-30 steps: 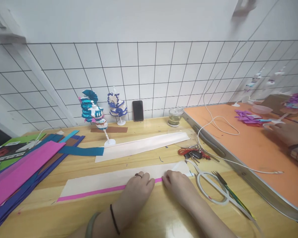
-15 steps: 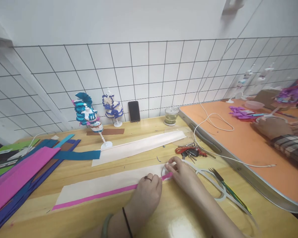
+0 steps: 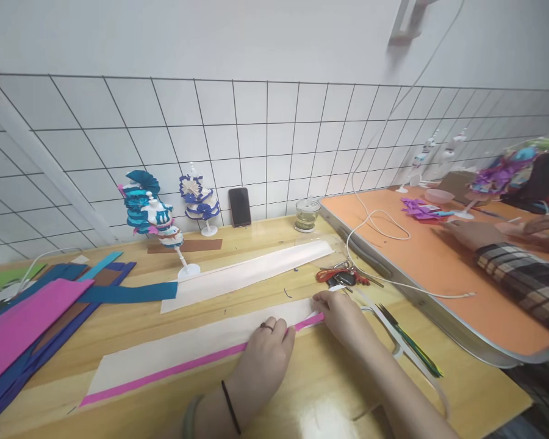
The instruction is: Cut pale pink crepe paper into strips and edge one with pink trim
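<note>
A long cream crepe-paper strip lies on the wooden table, with a narrow pink strip along its near edge. My left hand has its fingers curled together and pressed down on the pink strip. To its right, my right hand is closed in a pinch at the strip's right end. A narrow white tape runs from beside that hand in a loose curl toward the near right; its end under my fingers is partly hidden.
Stacked coloured crepe paper lies left. Behind stand two ruffled paper figures, a phone, a tape roll and another cream strip. Keys and scissors lie right. A co-worker's hand rests over the orange table.
My right hand has shifted slightly along the strip's right end, and the white tape loop at its fingertips no longer shows. My left hand stays pressed on the pink strip. The view has turned slightly right.
</note>
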Demonstrator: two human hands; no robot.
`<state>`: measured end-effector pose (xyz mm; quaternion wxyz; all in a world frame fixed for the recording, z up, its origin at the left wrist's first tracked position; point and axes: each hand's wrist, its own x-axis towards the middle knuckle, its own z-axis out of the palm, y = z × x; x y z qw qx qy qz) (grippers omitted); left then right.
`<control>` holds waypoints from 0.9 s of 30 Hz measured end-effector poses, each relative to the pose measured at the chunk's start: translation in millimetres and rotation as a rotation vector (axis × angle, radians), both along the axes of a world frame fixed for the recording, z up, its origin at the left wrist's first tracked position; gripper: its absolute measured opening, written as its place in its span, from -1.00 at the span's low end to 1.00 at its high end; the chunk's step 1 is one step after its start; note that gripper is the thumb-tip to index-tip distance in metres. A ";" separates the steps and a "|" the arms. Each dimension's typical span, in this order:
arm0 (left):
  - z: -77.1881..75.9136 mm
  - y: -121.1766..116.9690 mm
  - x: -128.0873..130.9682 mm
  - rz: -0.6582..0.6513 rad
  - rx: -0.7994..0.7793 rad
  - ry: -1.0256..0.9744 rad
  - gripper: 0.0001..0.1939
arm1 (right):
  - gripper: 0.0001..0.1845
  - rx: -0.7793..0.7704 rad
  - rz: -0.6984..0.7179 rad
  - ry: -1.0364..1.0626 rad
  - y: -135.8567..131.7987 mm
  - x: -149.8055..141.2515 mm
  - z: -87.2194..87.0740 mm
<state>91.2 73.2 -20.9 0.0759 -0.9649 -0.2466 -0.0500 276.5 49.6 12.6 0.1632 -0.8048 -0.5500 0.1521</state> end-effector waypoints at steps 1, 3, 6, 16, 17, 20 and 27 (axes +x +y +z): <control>1.0 0.2 -0.3 -0.001 -0.003 0.002 -0.73 | -0.73 -0.019 0.000 -0.042 -2.1 1.7 2.9; 2.6 0.6 -0.8 0.001 -0.016 0.003 -0.71 | -0.72 -0.057 0.005 -0.120 -6.8 5.8 8.2; 2.7 1.3 -1.2 0.006 -0.041 -0.007 -0.70 | -0.73 -0.099 0.007 -0.165 -14.2 13.9 13.0; -0.4 3.2 -0.6 0.008 -0.068 -0.021 -0.71 | -0.67 0.042 -0.010 0.014 -35.6 41.7 -2.6; 0.3 3.0 -0.5 0.010 -0.070 -0.019 -0.71 | -0.66 0.052 -0.013 0.025 -36.8 44.4 -4.8; 1.7 2.8 -0.1 0.009 -0.073 -0.017 -0.71 | -0.66 0.089 -0.037 0.054 -39.1 52.0 -10.4; -0.5 3.7 0.8 0.014 -0.066 -0.025 -0.76 | -0.65 0.123 -0.049 0.109 -42.0 64.2 -18.3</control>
